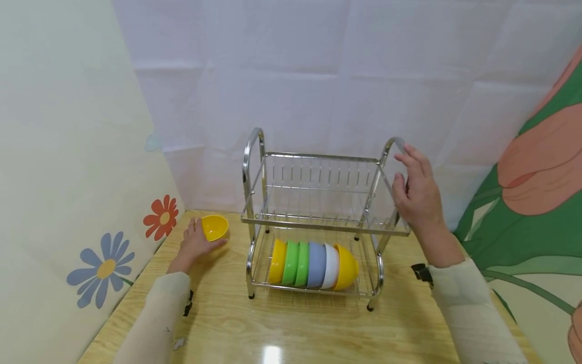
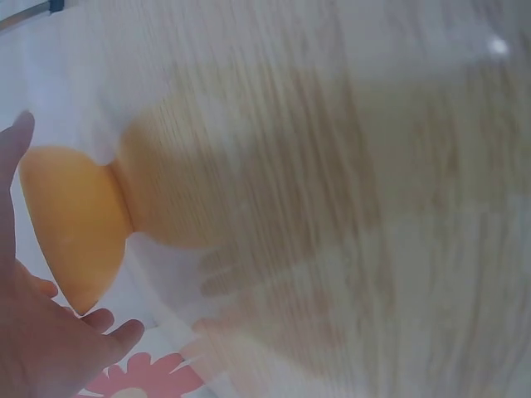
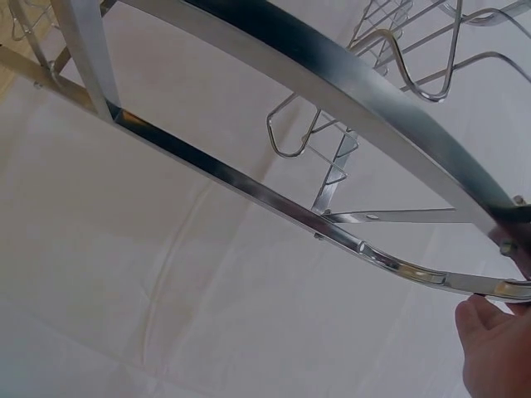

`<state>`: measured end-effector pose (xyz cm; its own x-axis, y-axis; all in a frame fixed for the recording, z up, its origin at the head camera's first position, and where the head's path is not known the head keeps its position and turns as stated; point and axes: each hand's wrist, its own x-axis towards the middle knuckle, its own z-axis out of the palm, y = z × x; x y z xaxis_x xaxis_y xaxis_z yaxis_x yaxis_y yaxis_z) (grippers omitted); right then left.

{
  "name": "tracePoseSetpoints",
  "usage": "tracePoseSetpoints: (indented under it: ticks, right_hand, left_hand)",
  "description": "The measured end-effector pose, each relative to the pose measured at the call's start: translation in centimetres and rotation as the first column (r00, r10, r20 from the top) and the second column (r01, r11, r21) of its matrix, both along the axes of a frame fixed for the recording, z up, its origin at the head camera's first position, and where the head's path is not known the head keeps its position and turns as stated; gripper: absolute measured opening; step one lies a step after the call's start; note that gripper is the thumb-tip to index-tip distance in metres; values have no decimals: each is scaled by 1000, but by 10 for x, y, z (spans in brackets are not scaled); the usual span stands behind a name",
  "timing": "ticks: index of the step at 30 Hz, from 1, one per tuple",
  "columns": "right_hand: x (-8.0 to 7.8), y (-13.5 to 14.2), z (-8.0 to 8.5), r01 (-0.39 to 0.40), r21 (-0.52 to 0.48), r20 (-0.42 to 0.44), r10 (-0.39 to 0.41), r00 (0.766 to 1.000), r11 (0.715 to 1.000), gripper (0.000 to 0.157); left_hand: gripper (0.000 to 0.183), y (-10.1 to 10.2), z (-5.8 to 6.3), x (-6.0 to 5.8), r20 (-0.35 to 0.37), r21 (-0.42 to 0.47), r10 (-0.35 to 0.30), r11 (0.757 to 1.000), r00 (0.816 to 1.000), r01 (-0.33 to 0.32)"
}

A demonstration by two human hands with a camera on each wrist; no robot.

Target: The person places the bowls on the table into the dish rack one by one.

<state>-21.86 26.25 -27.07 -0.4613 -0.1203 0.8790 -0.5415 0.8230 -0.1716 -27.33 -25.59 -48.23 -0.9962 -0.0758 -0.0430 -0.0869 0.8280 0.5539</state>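
Observation:
A small yellow bowl (image 1: pixel 215 228) stands upright on the table at the left, by the back edge. My left hand (image 1: pixel 196 241) is spread beside it, thumb in front and fingers at its left side. In the left wrist view the thumb and fingertips lie right at the rim of the bowl (image 2: pixel 79 224). My right hand (image 1: pixel 418 194) is at the upper right side of a two-tier metal dish rack (image 1: pixel 313 225), fingers raised and mostly straight. The right wrist view has its fingertips (image 3: pixel 473 319) against the curved side bar (image 3: pixel 398 267).
On the rack's lower tier several bowls stand on edge in a row: yellow (image 1: pixel 277 263), green (image 1: pixel 291 264), blue-grey (image 1: pixel 317 265), white (image 1: pixel 331 266) and yellow (image 1: pixel 347 268). A white cloth (image 1: pixel 309 81) hangs behind the wooden table (image 1: pixel 218 323); flower-patterned panels (image 1: pixel 68 151) flank it.

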Motion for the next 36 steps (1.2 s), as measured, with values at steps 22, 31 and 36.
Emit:
tracePoseSetpoints:
  ticks: [22,31,36]
  right_hand:
    - [1,1,-2,-13,-24,19,13,1000,1000,40]
    - [2,2,-3,-2,-21,32,3,999,1000,39]
    - [2,2,-2,1,-18,35,-1,999,1000,38]
  left_hand:
    - [123,2,-18,3,0,57,70,996,998,-70]
    - [119,0,-20,3,-48,110,61,992,997,-56]
    - [120,-3,-19,2,-41,118,64,991,997,-58]
